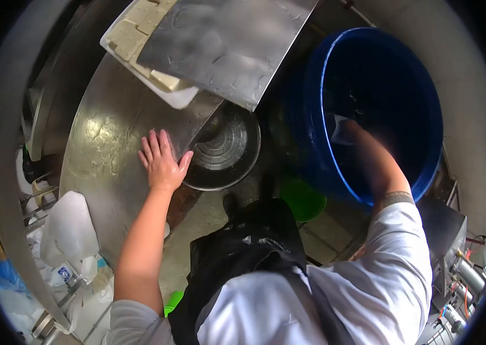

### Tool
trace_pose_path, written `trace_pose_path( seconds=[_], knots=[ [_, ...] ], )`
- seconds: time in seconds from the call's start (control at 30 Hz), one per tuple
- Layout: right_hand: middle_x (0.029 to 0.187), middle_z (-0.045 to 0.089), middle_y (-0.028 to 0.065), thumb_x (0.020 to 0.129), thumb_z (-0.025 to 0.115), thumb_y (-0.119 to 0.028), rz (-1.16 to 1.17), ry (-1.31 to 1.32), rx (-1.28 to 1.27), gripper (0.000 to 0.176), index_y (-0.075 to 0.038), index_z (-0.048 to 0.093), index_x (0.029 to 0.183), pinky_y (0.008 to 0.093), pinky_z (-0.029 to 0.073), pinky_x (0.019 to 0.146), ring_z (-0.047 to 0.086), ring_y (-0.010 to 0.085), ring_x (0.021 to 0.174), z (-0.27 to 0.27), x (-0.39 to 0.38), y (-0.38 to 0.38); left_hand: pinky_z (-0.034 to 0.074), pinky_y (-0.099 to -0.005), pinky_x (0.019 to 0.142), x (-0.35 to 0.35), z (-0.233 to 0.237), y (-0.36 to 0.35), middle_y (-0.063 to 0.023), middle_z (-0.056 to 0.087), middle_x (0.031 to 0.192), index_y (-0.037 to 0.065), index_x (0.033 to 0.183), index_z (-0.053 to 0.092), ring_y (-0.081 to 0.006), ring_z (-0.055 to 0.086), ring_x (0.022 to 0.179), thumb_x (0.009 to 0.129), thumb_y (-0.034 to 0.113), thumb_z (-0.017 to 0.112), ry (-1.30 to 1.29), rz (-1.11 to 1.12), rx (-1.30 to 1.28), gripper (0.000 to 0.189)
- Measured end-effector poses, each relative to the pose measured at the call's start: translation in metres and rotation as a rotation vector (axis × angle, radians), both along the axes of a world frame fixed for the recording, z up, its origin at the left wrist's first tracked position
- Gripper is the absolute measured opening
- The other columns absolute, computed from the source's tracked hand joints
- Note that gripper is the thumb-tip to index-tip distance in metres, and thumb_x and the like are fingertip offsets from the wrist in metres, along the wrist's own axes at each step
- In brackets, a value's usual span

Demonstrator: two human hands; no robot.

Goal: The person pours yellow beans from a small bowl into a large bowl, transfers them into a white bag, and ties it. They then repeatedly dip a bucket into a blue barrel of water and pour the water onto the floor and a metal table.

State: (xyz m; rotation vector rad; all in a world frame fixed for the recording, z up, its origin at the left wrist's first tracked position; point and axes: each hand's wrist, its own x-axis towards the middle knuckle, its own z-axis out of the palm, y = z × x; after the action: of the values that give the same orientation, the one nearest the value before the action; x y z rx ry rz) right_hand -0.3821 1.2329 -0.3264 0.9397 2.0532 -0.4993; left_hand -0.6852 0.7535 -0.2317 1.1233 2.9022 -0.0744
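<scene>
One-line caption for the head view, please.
Left hand flat on the round steel surface; right hand reaches inside the large blue plastic tub.

I am looking into a commercial kitchen's wash area: steel bench, metal pan and white tray lying left of the blue tub.

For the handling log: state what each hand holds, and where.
Left hand holds nothing; it lies flat on the round metal pan. Right hand reaches into the blue tub; its hold cannot be told.

no legible text or labels
</scene>
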Motion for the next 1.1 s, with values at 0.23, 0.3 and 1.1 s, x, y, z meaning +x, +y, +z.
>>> trace_pose_path(
  seconds=[0.23,0.3,1.1],
  knots=[
    [0.144,0.056,0.0219,0.089,0.071,-0.039,0.081,-0.089,0.041,0.064,-0.007,0.055,0.143,0.0494,0.043,0.111,0.055,0.0381,0.132,-0.134,-0.012,0.003,0.018,-0.0647,0.119,-0.006,-0.006,0.006,-0.0263,0.025,0.162,0.001,0.157,0.027,-0.0498,0.02,0.15,0.087,0.061,0.067,0.035,-0.042,0.013,0.101],
    [0.147,0.053,0.0219,0.09,0.07,-0.041,0.017,-0.072,0.069,0.066,-0.007,0.053,0.144,0.0506,0.042,0.112,0.054,0.0387,0.134,-0.17,-0.015,0.002,0.019,-0.0644,0.119,-0.007,-0.009,0.006,-0.0264,0.026,0.161,0.001,0.157,0.027,-0.0498,0.02,0.149,0.086,0.061,0.068,0.038,-0.047,0.006,0.101],
    [0.093,0.068,0.0051,0.094,0.073,-0.018,-0.965,1.404,-0.171,0.023,-0.002,0.067,0.109,0.0291,0.047,0.081,0.061,0.0136,0.086,0.168,0.006,-0.086,0.023,-0.0665,0.116,-0.002,-0.011,-0.008,-0.0255,0.03,0.16,0.005,0.157,0.03,-0.0496,0.024,0.148,0.089,0.061,0.065,0.051,-0.053,0.085,0.094]
  ],
)
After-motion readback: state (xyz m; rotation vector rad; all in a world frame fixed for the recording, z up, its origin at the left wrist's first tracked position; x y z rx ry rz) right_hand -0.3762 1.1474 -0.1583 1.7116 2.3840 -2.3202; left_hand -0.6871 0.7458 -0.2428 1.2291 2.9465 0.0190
